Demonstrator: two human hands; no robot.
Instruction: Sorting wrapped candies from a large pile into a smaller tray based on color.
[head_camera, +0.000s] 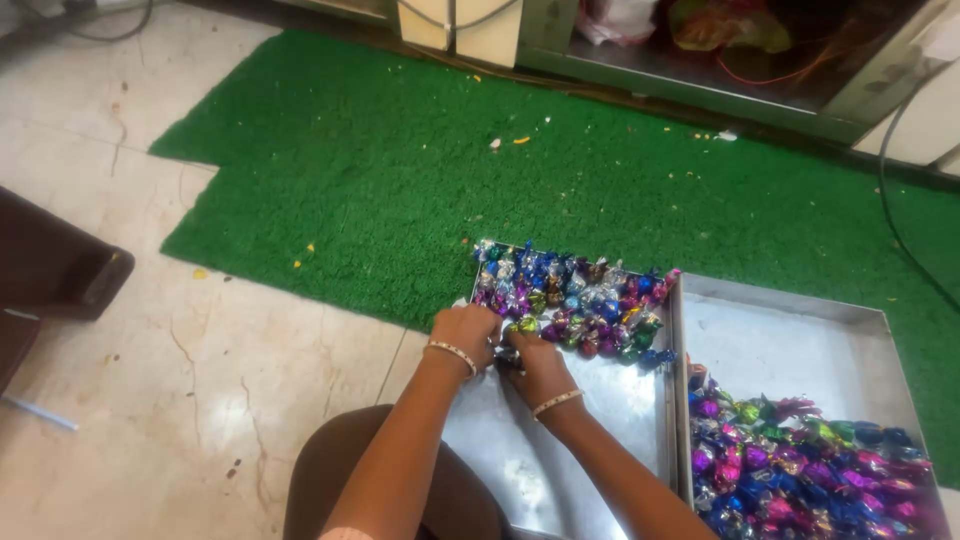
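Two shiny metal trays sit side by side on the floor, partly on a green grass-like mat (400, 170) and partly on pale stone tiles (150, 330). The left metal tray (520, 450) has neat rows of small sweets in bright foil wrappers (580, 295) packed along its far end. The right metal tray (790, 340) holds a loose heap of the same kind of foil sweets (800, 460) at its near end.

Both hands are close together at the near edge of the neat rows. The left hand (465, 328) is curled with its fingers down among the sweets. The right hand (535, 362) is just beside it, and a foil sweet (507, 354) shows between the two hands. It looks pinched there, but I cannot tell which fingers grip it. Each wrist wears a thin pale bangle.

What could go wrong? The rows are tight and the wrappers are slippery. A push from a knuckle or wrist could knock the near sweets out of line. The sweet between the hands could slip and roll across the bare metal. A dark brown box-like thing (50, 265) sits well apart at the left.
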